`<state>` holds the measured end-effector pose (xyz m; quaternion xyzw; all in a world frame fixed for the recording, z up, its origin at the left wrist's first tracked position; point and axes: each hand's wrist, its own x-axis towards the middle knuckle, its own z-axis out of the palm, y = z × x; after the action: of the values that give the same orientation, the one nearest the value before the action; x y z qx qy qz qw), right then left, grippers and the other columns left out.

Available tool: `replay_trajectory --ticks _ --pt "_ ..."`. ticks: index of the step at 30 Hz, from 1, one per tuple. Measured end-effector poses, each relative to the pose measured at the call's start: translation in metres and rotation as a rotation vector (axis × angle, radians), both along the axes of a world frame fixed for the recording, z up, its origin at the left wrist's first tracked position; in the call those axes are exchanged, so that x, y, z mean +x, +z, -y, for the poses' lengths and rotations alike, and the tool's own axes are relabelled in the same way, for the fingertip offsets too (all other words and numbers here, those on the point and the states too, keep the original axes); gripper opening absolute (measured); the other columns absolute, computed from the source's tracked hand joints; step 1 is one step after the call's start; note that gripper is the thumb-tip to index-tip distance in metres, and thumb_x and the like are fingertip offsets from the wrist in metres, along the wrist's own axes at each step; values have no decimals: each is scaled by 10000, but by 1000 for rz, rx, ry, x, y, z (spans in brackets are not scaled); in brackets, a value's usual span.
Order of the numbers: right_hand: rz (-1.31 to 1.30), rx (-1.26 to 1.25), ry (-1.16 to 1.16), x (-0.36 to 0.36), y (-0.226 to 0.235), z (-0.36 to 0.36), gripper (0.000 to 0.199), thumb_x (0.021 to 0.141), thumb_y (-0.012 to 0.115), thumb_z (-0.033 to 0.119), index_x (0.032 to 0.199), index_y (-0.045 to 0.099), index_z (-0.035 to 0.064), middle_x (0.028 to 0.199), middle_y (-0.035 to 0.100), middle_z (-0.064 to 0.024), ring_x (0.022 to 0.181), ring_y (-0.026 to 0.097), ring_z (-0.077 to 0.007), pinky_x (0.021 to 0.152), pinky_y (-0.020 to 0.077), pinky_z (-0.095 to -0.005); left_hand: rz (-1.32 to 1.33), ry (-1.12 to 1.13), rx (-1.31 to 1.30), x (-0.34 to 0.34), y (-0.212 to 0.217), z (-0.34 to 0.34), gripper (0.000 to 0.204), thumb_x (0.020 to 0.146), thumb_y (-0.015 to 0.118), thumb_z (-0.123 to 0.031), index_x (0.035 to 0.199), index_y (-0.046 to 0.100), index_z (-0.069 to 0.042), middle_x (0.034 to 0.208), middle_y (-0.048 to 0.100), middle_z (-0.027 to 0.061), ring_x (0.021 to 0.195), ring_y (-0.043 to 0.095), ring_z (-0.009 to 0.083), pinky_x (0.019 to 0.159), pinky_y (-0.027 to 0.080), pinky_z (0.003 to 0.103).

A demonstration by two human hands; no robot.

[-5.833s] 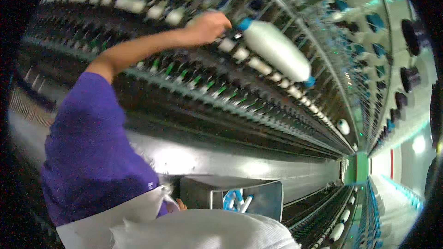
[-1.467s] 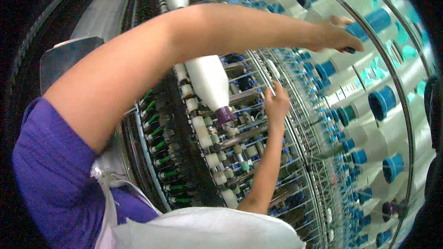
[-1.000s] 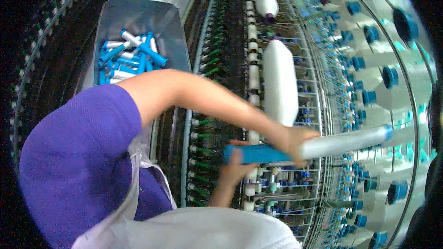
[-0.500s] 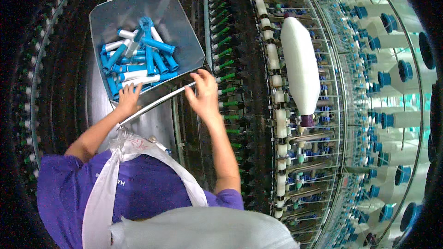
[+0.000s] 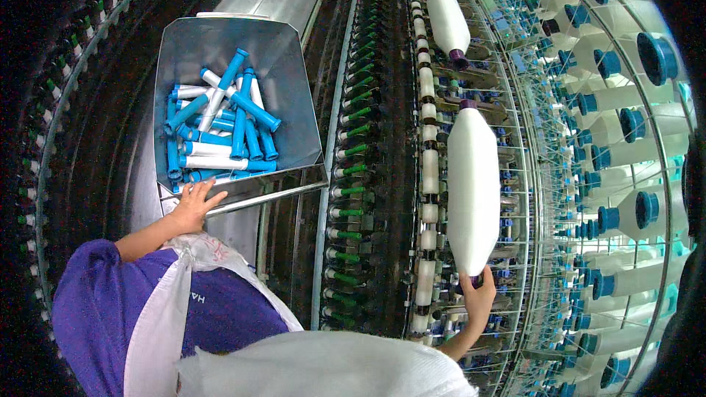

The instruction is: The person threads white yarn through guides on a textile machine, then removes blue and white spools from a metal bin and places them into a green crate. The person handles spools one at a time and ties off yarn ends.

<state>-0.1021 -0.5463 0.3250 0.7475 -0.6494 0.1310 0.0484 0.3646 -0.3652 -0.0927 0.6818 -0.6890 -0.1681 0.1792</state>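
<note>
My left hand rests on the near edge of a grey metal bin, its fingers spread over the rim. Inside the bin lies a jumble of blue tubes, several partly wrapped in white yarn. Out to the right, my right hand has its thumb and fingers around the dark lower end of a large white roving bobbin. The bobbin stands lengthwise in the machine, with a purple upper end. Part of the right-hand grip is hidden behind that end.
A row of green-tipped spindles runs between the bin and the bobbin, beside white rollers. Another roving bobbin sits farther up. Rods and many blue-ended bobbins fill the right. A metal bar crosses the bin's near side.
My right hand has left the bin's near right corner and reached the roving bobbin's lower end. My left hand has stayed at the bin's near edge. The view has shifted.
</note>
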Motion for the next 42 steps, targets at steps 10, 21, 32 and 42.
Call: replay_trajectory --ticks 10,21,32,42 --pt "661 800 51 -80 1 69 477 644 748 135 1049 563 -37 830 616 -95 692 605 -209 641 524 -355 174 3 26 28 -8 -27 876 594 687 -92 1402 363 -197 1393 327 212 1222 363 374 963 259 545" --pt "1386 209 -171 34 -94 -93 382 706 687 104 1036 539 -18 784 625 -99 585 636 -221 560 556 -323 -75 -196 -94 29 20 30 862 702 708 -437 1403 342 -92 1359 347 216 1194 352 371 926 301 496" --pt "1253 -172 107 62 -210 -181 401 656 754 129 981 597 -46 851 644 -114 722 641 -201 676 526 -331 -1149 -1291 114 -239 264 139 1100 780 726 -289 1480 -104 -111 1492 190 198 1353 272 285 1101 258 419" --pt "859 -763 -16 -26 -74 -127 634 594 781 166 1133 497 -7 1006 621 -115 874 603 -201 751 491 -337 -1063 -1246 -124 -338 434 150 787 882 624 -388 1446 199 -41 1289 479 155 1124 492 216 917 439 354"
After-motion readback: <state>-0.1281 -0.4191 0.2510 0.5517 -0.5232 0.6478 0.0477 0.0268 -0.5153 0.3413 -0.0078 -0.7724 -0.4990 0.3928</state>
